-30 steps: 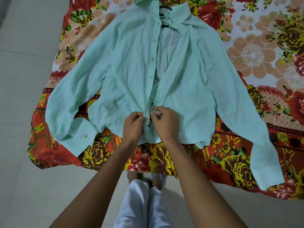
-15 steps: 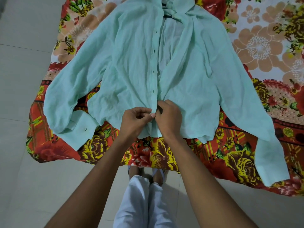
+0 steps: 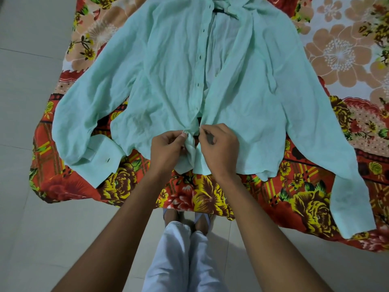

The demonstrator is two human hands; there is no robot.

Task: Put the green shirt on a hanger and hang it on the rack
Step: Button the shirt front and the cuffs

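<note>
Head view: my left hand [image 3: 168, 147] and right hand [image 3: 219, 148] each pinch a front edge of the green shirt [image 3: 168, 66] near its hem, spread on the floral sheet [image 3: 210, 199]

green shirt [image 3: 172, 66] spread on floral bedsheet [image 3: 341, 49], both hands pinching its front edges

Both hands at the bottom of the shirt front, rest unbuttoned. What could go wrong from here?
1. The green shirt gapes open above the pinch of the left hand and right hand; lifted now, it may slide off the hanger, barely visible at the collar.
2. The placket is bunched between the hands, so a button could meet the wrong hole.
3. The right sleeve trails past the floral sheet edge and may drag on the floor.
</note>
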